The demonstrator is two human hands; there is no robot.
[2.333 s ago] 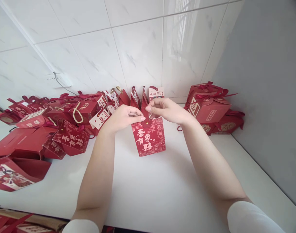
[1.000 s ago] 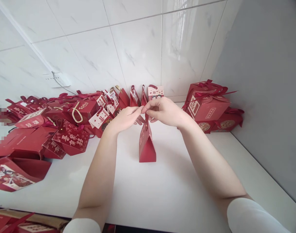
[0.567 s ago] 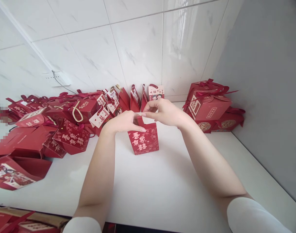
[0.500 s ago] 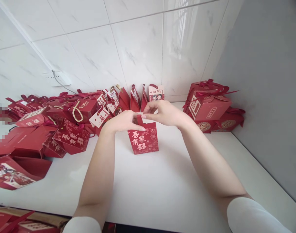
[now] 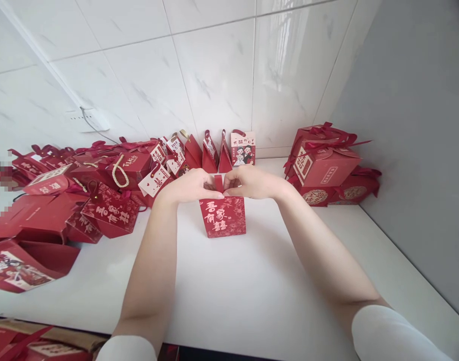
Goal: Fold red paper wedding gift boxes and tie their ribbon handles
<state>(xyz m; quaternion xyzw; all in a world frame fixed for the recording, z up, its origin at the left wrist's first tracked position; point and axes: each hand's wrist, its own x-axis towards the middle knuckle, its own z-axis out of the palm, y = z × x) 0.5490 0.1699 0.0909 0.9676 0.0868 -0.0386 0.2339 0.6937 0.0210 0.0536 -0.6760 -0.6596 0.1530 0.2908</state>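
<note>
A small red gift box (image 5: 225,218) with white Chinese characters on its front stands on the white tabletop (image 5: 229,286). From its top rises a red ribbon loop (image 5: 218,183). My left hand (image 5: 194,186) pinches the box's upper edge on the left, thumb lying along the front. On the other side of the ribbon, my right hand (image 5: 248,181) is closed at the top edge, its thumb and fingertips meeting there. The back of the box and the far fingers are hidden.
Red gift boxes (image 5: 109,210) crowd the left of the table. A small row of boxes, one with a cartoon couple (image 5: 243,150), stands against the tiled wall. Stacked red boxes (image 5: 323,165) with ribbons sit at right by a grey panel (image 5: 413,150). More boxes show at lower left.
My right hand has moved down from the ribbon loop onto the box's top edge. My left thumb has shifted slightly up. The box stays in about the same place.
</note>
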